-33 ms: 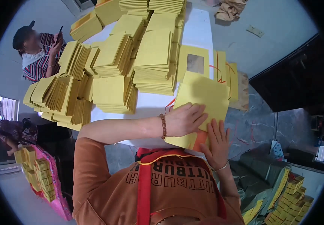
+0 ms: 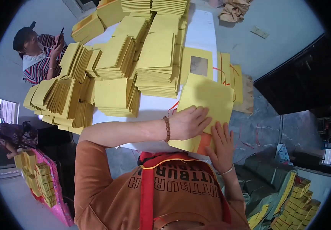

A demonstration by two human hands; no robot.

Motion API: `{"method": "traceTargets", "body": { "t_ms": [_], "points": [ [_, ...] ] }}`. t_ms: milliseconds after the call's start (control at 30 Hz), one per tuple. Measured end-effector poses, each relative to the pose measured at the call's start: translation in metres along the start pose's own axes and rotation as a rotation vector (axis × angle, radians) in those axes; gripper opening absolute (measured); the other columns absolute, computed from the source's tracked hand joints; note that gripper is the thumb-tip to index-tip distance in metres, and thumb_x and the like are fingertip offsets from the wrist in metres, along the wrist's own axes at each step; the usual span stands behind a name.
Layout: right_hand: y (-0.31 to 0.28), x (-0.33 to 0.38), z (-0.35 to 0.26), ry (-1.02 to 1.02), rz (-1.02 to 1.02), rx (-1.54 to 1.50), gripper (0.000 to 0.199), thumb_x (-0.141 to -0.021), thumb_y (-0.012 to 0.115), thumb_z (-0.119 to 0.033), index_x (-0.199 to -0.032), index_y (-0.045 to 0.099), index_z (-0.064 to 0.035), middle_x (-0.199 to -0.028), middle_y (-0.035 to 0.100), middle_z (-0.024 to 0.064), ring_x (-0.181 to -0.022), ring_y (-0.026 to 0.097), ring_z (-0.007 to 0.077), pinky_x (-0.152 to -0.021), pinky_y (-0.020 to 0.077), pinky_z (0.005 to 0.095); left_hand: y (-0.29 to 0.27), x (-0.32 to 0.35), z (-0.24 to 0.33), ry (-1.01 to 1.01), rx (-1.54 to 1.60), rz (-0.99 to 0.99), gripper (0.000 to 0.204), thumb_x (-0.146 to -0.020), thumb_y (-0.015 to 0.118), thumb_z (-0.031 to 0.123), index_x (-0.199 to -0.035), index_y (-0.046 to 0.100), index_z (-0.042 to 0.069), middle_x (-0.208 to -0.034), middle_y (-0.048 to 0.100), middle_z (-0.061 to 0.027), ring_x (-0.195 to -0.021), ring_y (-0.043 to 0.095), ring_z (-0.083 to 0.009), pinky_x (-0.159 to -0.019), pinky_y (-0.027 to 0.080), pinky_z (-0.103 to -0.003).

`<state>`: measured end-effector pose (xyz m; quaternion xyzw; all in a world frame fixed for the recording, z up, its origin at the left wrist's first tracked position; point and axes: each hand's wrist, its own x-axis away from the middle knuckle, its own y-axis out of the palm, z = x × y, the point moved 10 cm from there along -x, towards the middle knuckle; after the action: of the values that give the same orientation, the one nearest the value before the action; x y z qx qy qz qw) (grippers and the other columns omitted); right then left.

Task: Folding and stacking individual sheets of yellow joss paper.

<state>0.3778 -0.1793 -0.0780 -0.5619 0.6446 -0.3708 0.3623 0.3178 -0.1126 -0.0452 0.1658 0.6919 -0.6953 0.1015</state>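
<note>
A yellow paper sheet [image 2: 207,90], which may be a bag or part of a stack, lies in front of me at the table's near right. My left hand [image 2: 190,122], with a brown bead bracelet at its wrist, rests on it with fingers curled in; what they hold, if anything, is hidden. At the sheet's near right edge lies my right hand [image 2: 223,147], flat with fingers stretched out. An orange patch [image 2: 205,143] shows between the hands. Just beyond is another yellow piece with a grey rectangle [image 2: 199,66]. Red ribbon [image 2: 174,108] sticks out beside the sheet.
Stacks of folded yellow paper [image 2: 156,53] cover the white table's [image 2: 202,27] left and middle. More yellow bundles [image 2: 245,90] with red ties stand at its right. A person [image 2: 39,53] holds a phone at the far left; another person [image 2: 10,140] bends over yellow stacks.
</note>
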Motion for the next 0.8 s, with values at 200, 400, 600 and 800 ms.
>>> {"method": "traceTargets", "body": {
  "t_ms": [200,400,600,800],
  "points": [
    [-0.032,-0.009,0.009,0.017,0.174,-0.329,0.035,-0.087,0.049,-0.024,-0.115,0.057,-0.0042,-0.123,0.054,0.0132,-0.122,0.042,0.034,-0.101,0.0274,0.0409,0.015,-0.012,0.012,-0.049,-0.346,-0.106,0.05,-0.078,0.052,0.033,-0.113,0.054,-0.003,-0.102,0.056,-0.0198,-0.088,0.054,-0.0281,-0.071,0.045,-0.033],
    [-0.035,-0.013,0.012,0.011,0.195,-0.373,0.038,-0.092,0.042,-0.026,-0.12,0.053,-0.0029,-0.128,0.049,0.015,-0.124,0.042,0.0301,-0.103,0.0273,0.0389,0.0,-0.008,-0.005,-0.198,-0.223,0.019,0.043,-0.076,0.053,0.025,-0.11,0.056,-0.001,-0.099,0.057,-0.0158,-0.085,0.055,-0.0251,-0.068,0.046,-0.032],
    [-0.049,-0.015,0.014,-0.06,0.401,-0.58,0.048,-0.096,0.032,-0.033,-0.125,0.047,0.0017,-0.134,0.042,0.0173,-0.125,0.039,0.0286,-0.105,0.0246,0.0375,-0.07,0.051,-0.014,-0.366,-0.079,0.377,0.042,-0.067,0.056,0.007,-0.109,0.057,-0.002,-0.107,0.058,-0.017,-0.093,0.058,-0.0279,-0.078,0.049,-0.034],
    [-0.03,-0.018,0.023,-0.024,0.202,-0.553,0.046,-0.096,0.032,-0.032,-0.118,0.053,0.0021,-0.124,0.051,0.0164,-0.121,0.042,0.0294,-0.103,0.0269,0.0366,-0.067,0.177,-0.012,-0.656,0.023,0.369,0.047,-0.067,0.056,0.002,-0.114,0.055,-0.005,-0.109,0.059,-0.0202,-0.094,0.059,-0.0321,-0.082,0.049,-0.037]
  ]
}}
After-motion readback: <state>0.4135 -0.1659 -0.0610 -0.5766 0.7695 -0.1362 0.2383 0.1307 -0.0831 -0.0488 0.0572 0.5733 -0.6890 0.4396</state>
